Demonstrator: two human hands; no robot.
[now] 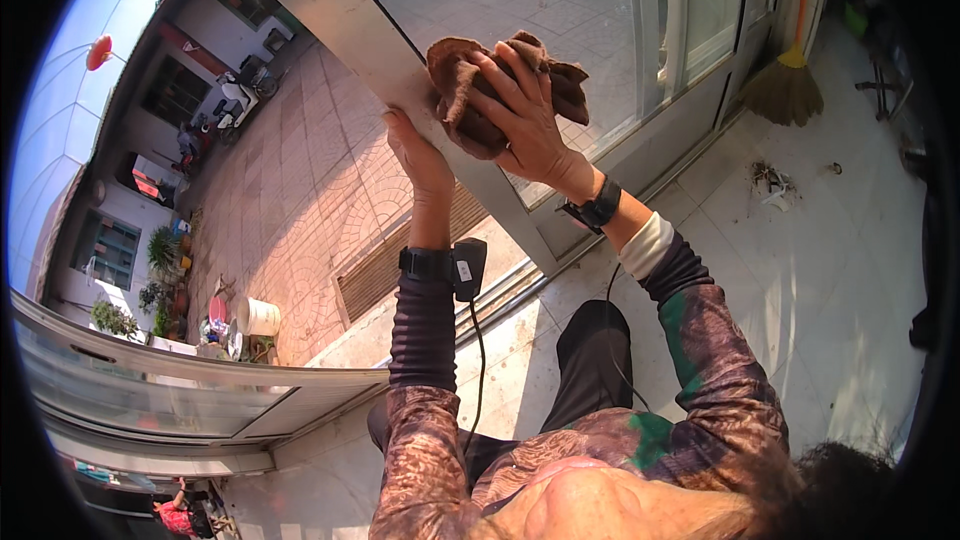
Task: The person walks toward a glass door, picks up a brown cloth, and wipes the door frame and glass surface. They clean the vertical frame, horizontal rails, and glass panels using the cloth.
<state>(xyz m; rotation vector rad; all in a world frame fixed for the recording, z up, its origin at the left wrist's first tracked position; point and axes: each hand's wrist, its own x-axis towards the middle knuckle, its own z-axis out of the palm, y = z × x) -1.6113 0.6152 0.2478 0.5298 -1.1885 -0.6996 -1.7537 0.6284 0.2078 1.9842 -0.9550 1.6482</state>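
My right hand (pixel 525 124) spreads its fingers over a crumpled brown cloth (pixel 469 109). The cloth lies against the sliding glass door, across the metal door frame (pixel 360 37) and the edge of the glass pane (pixel 510 0). Lower and to the left, my left hand (pixel 421 157) grips the frame's outer edge, its thumb on the near face and its other fingers mostly hidden. Each wrist wears a black strapped device with a cable running back toward my body.
Left of the frame, the doorway opens onto a paved courtyard (pixel 300 142) with a white bucket (pixel 259 316) and a parked scooter (pixel 236 101). A broom (pixel 786 90) stands at right near a small debris pile (pixel 772 184) on the tiles. A person in red (pixel 176 517) appears at lower left.
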